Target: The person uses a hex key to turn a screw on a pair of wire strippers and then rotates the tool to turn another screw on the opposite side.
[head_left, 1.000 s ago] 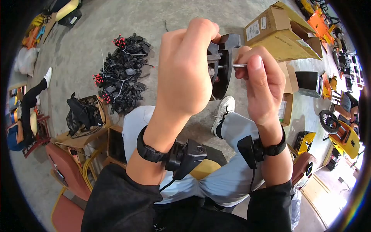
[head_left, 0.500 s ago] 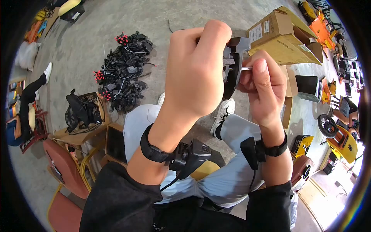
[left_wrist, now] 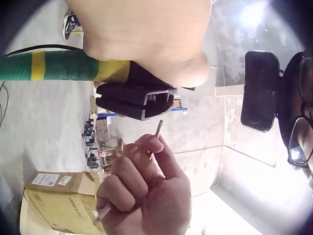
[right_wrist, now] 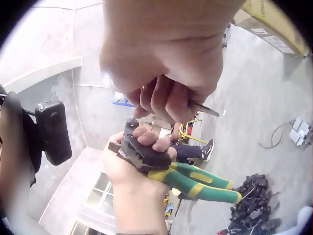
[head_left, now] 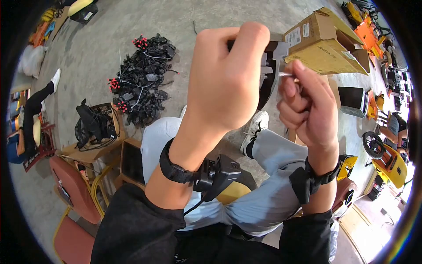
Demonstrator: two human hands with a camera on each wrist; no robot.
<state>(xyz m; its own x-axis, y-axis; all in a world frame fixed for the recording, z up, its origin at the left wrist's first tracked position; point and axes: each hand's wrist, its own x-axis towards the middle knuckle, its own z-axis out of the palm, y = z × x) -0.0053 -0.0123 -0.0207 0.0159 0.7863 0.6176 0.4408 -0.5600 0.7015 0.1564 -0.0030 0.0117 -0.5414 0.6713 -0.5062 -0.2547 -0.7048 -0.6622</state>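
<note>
My left hand grips a black hollow plastic part, whose squared open end shows in the left wrist view. The same hand also holds pliers with green and yellow handles, which stick out past the palm; their jaws are hidden. Opposite, my right hand pinches a thin metal rod between thumb and curled fingers. One rod tip points at the part's open end from close by; the other end comes out beyond the little-finger side of the fist.
A heap of black parts with red-tipped bundles lies on the floor ahead left. A tilted cardboard box stands ahead right. To my left are a black bag and a reddish chair. Another person's leg shows farther left.
Both hands have shifted right. The right hand has drawn away from the black part and turned, and the rod that reached into the part now has its tip near the part's edge.
</note>
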